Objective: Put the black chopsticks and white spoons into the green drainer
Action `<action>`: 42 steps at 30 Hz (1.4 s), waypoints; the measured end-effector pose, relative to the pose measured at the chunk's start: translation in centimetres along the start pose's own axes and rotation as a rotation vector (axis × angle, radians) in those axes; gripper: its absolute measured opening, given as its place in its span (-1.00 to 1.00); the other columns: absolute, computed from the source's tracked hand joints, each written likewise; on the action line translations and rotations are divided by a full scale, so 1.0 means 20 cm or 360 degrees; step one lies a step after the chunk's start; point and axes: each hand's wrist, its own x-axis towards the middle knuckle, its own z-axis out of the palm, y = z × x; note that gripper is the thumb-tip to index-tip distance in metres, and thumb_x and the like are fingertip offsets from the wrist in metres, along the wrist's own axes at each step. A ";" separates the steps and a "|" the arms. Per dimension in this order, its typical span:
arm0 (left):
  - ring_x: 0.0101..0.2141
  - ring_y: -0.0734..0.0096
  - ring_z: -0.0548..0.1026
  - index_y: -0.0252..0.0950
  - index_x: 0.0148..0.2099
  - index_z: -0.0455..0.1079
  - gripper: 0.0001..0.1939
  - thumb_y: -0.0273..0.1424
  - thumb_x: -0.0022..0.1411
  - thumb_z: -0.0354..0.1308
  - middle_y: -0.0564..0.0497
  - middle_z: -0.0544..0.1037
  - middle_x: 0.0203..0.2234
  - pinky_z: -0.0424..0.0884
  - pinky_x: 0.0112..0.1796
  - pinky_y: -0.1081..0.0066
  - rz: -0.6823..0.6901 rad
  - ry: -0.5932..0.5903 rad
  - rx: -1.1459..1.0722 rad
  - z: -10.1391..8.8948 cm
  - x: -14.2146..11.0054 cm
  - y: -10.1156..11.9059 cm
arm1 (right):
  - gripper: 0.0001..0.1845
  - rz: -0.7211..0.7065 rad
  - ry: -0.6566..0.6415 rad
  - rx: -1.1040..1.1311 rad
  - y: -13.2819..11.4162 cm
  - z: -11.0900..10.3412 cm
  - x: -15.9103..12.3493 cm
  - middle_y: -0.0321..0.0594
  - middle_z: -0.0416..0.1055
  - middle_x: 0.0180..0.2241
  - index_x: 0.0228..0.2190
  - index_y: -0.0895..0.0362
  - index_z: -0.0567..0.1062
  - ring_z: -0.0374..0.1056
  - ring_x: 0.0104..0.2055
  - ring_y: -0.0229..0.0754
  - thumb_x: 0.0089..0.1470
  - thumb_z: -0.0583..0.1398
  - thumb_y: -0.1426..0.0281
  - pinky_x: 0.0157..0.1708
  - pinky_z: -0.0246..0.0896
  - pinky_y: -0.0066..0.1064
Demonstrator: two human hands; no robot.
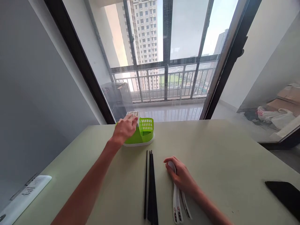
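A green and white utensil holder with a slotted side stands near the far edge of the table. My left hand reaches over its left part, fingers closed on the top beside a pale patterned section; the fingertips are partly hidden. On the table to the right, my right hand is closed around the bowl ends of several white spoons, whose patterned handles fan out towards me. Between my arms lie several black chopsticks, pointing away from me, with one slightly apart on the left.
A white power strip lies along the left table edge. At the right edge is a flat black object. The pale green table ends at a glass door, behind which a balcony shows. Bags and cardboard boxes lie beyond on the right.
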 end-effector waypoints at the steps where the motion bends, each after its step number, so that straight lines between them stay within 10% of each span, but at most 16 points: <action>1: 0.14 0.06 0.46 -0.13 0.31 0.36 -0.47 -0.14 0.52 -0.25 -0.04 0.32 0.33 0.35 0.13 0.15 0.0045 -0.0046 -0.0016 0.01 0.01 0.07 | -0.76 -0.0006 -0.0001 -0.0009 0.00 0.00 0.00 -0.15 0.50 -0.20 -0.16 0.02 0.49 0.44 -0.19 -0.06 0.32 0.06 0.24 -0.16 0.33 -0.26; 14: 0.05 0.01 0.55 -0.11 0.39 0.21 -0.32 0.04 0.48 -0.40 -0.11 0.22 0.38 0.44 0.03 0.08 0.0494 -0.0133 -0.0034 0.11 -0.05 0.66 | -0.81 -0.0146 -0.0001 -0.0014 0.07 0.04 0.00 -0.13 0.46 -0.14 -0.13 0.01 0.44 0.42 -0.07 -0.04 0.32 0.06 0.30 -0.04 0.32 -0.22; 42: 0.07 0.15 0.47 -0.14 0.32 0.27 -0.57 -0.29 0.51 -0.14 -0.14 0.35 0.28 0.35 0.07 0.11 0.0775 0.0420 -0.0501 0.22 -0.22 0.53 | -0.80 -0.0101 0.0014 -0.0035 0.09 0.05 0.00 -0.14 0.45 -0.12 -0.14 0.08 0.45 0.38 -0.05 -0.09 0.33 0.07 0.30 -0.01 0.28 -0.26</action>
